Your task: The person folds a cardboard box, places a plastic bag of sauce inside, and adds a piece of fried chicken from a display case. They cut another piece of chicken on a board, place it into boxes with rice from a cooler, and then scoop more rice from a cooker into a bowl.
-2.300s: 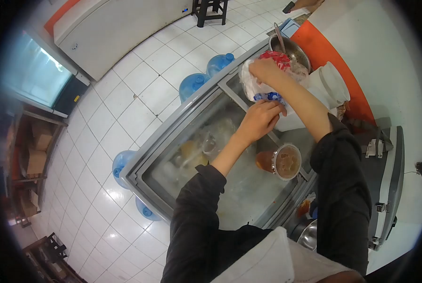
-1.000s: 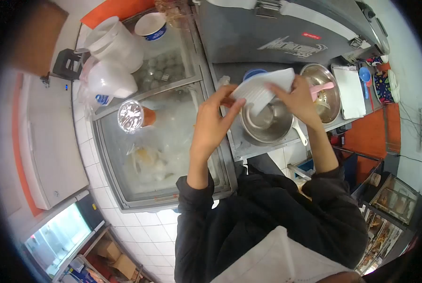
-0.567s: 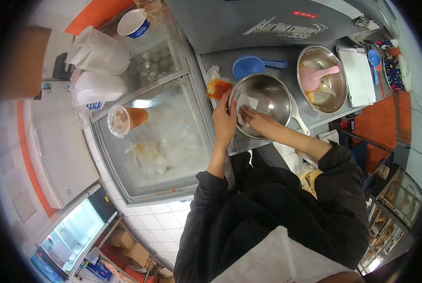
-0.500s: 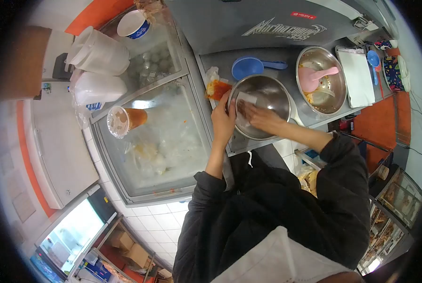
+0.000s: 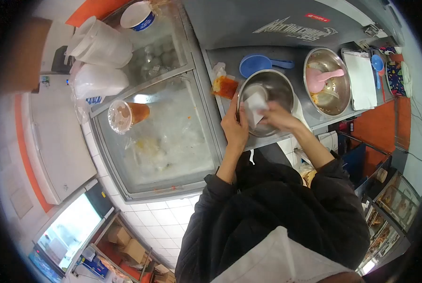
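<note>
A shiny metal bowl (image 5: 278, 89) is tilted on the grey counter in front of me. My left hand (image 5: 235, 126) grips its left rim, thumb toward the inside. Inside the bowl, my right hand (image 5: 280, 117) is blurred by motion, its fingers on a white paper napkin (image 5: 255, 104) against the inner wall. A pale handle-like piece (image 5: 299, 109) sticks out at the bowl's right side. Just beyond my left hand lies a clear bag of orange-red sauce (image 5: 225, 87). Behind the bowl rests a blue scoop (image 5: 255, 66).
To the right stands a larger metal bowl (image 5: 347, 89) with a pink scoop (image 5: 317, 79) and food remains, then a white pad (image 5: 359, 78). On the left glass-topped freezer (image 5: 173, 141) sit a plastic cup of orange-brown liquid (image 5: 139, 112), clear containers (image 5: 108, 45) and a paper tub (image 5: 136, 17).
The napkin shows larger and more opened out inside the bowl, and my right hand has shifted to the right. My left hand still holds the rim. The whole view has shifted slightly.
</note>
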### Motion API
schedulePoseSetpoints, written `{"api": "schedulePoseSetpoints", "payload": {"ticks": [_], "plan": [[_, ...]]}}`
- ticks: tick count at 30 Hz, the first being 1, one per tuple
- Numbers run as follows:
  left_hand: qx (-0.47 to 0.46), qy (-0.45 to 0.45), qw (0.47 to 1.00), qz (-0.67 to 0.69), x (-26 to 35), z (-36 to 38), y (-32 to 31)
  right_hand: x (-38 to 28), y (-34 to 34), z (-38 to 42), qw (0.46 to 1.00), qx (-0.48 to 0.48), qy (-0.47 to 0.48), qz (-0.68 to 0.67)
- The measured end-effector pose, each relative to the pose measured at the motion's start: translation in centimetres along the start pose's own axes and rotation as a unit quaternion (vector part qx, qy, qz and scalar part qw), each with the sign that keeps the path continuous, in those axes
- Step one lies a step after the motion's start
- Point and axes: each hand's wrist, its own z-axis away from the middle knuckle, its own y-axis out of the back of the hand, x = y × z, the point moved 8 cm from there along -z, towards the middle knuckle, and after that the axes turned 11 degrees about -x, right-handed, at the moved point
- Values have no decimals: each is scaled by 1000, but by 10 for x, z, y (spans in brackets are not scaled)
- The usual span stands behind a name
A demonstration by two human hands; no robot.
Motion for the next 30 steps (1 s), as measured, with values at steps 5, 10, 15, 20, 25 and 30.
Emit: {"api": "schedulePoseSetpoints", "payload": {"ticks": [5, 10, 15, 20, 25, 30], "plan": [[-41, 31, 999, -1, -8, 2, 1, 25, 47, 5, 978, 200, -33, -48], [-7, -29, 999, -36, -6, 4, 5, -15, 11, 12, 856, 260, 114, 432], [33, -90, 995, -29, 1, 4, 9, -7, 4, 25, 919, 224, 92, 310], [-26, -31, 997, -70, 5, 12, -4, 7, -12, 16, 910, 279, 61, 301], [19, -113, 991, -65, 8, 17, -2, -27, -3, 28, 963, 202, 150, 102], [-6, -121, 990, -69, 17, 30, -7, -27, 19, 18, 858, 242, 165, 422]]}}
